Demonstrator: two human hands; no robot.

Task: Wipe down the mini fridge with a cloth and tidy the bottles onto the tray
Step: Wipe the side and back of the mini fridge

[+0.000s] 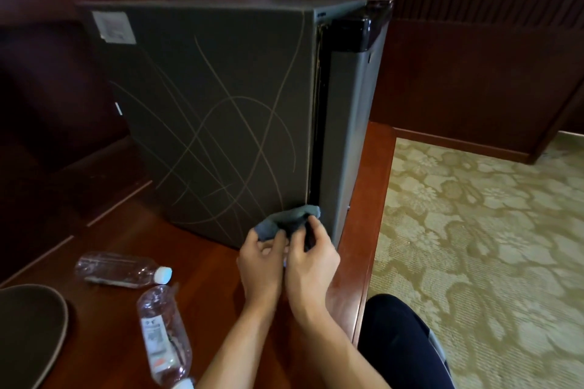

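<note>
1. Both hands, the left hand point(264, 257) and the right hand point(311, 257), are close together, pinching a soft grey-blue cloth point(286, 220).
2. The cloth is bunched up at the bottom front corner of the tall dark grey mini fridge point(221, 110), which stands on the red-brown wooden table point(132, 237).
3. The cloth looks floppy and light, so it probably needs bunching to hold well.
4. Two clear plastic bottles point(123, 269) lie beside the dark round tray point(31, 325). They look light, smooth and rolly; I'd grab the middle.
</note>
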